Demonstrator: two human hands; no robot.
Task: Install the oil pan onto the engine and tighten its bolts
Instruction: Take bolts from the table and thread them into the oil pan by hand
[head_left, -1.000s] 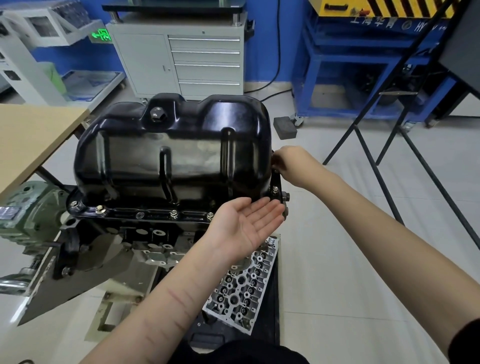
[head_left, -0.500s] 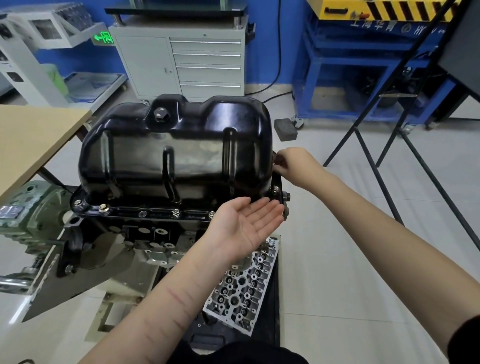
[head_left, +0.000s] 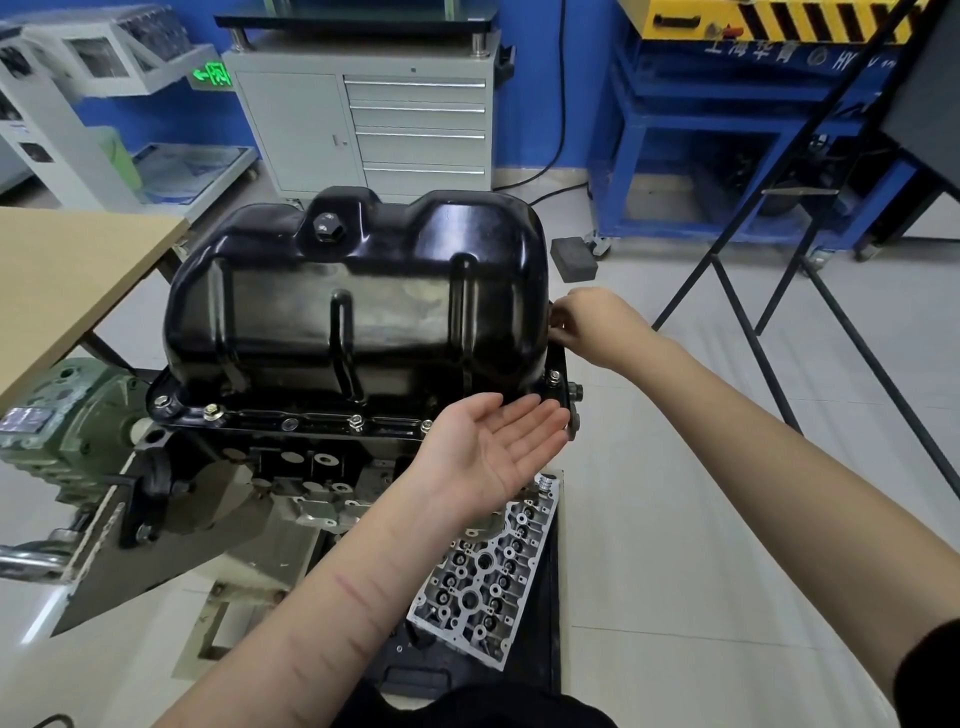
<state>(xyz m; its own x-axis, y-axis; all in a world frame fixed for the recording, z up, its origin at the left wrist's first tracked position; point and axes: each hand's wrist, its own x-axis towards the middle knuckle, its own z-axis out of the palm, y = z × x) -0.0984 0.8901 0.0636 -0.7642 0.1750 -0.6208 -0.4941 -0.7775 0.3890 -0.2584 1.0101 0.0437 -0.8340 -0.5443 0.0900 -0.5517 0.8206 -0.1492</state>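
While your right hand (head_left: 589, 325) works at the flange on the right edge of the oil pan (head_left: 358, 306), seated on the engine (head_left: 291, 457) at frame centre, I cannot tell what its hidden fingertips pinch. Your left hand (head_left: 498, 447) lies flat, palm up and empty, just below; a bolt fumbled there could roll off onto the cylinder head (head_left: 493, 566) beneath.

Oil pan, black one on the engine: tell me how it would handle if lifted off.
The oil pan looks like rigid pressed metal with stiffening ribs, so probably stiff, not floppy. Its glossy paint may be slippery in bare hands. It is hollow and bulky, so likely awkward rather than very heavy; the flange bolts would hold it anyway.
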